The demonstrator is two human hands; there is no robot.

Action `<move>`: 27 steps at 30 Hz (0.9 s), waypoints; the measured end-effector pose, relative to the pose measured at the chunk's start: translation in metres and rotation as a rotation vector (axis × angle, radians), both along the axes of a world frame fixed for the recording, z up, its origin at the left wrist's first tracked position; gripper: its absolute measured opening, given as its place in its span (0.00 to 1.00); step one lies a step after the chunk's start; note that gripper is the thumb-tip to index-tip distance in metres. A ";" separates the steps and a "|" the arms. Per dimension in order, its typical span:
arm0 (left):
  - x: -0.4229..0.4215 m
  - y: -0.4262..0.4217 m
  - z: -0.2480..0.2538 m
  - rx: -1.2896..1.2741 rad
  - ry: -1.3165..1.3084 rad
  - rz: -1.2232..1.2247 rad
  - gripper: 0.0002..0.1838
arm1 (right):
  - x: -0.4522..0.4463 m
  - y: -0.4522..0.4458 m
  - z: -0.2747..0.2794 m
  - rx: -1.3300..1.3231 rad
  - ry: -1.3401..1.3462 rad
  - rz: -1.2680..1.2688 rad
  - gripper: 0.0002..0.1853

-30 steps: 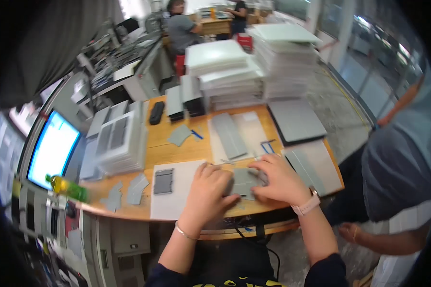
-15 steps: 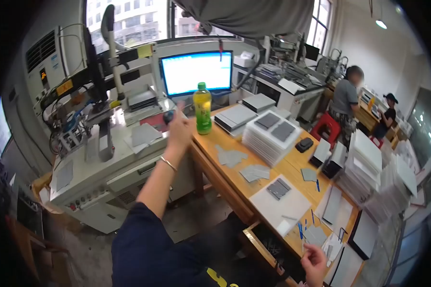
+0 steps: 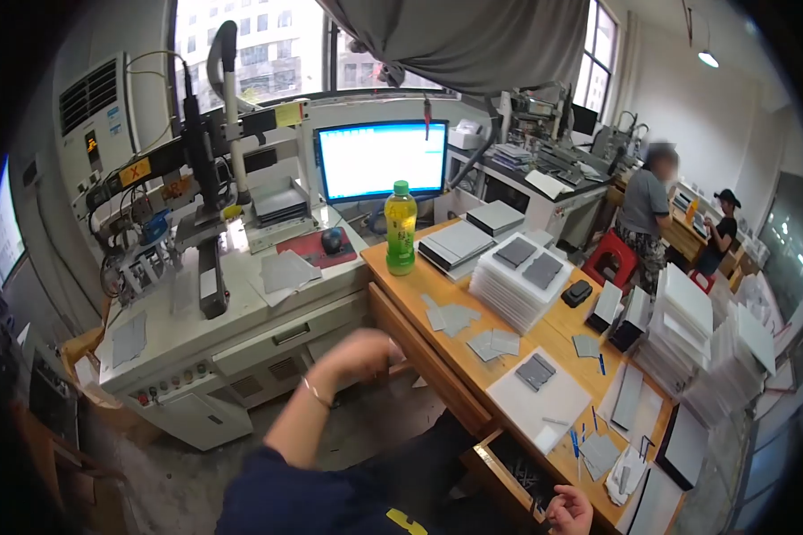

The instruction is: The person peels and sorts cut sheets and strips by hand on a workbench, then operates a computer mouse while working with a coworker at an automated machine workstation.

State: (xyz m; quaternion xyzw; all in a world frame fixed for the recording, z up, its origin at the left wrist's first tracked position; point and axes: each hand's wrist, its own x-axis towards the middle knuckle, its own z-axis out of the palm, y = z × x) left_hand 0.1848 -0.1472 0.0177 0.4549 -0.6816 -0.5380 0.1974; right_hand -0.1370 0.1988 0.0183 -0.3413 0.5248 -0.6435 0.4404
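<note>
My left hand (image 3: 362, 354), smeared by motion, is in front of the wooden table's left edge, near the front below the tabletop. Its fingers look bent, but I cannot make out whether anything is in them. At the lower right, my right hand (image 3: 569, 511) is beside the open drawer (image 3: 494, 464), its fingers curled in; what they hold, if anything, is hidden. Closest to it on the table are thin blue-handled tools (image 3: 575, 440), grey sheets (image 3: 600, 455) and a crumpled white wrapper (image 3: 626, 473). A white board (image 3: 517, 401) with dark grey pieces (image 3: 535, 372) lies farther in.
A green-capped drink bottle (image 3: 401, 234) stands at the table's far left corner. Stacked white trays (image 3: 519, 290) and grey boxes (image 3: 455, 241) occupy the back. Left is a machine bench with a mouse (image 3: 332, 241) and monitor (image 3: 384, 160). Two people (image 3: 644, 205) are at the far right.
My left hand has come down and back from near the mouse and bottle to below the table edge. My right hand has drawn slightly down, away from the blue tools. The view has shifted a little.
</note>
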 end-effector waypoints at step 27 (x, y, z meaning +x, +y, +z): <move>-0.263 0.155 0.020 -1.004 0.106 -0.883 0.22 | -0.120 -0.037 0.025 0.456 1.277 -0.185 0.45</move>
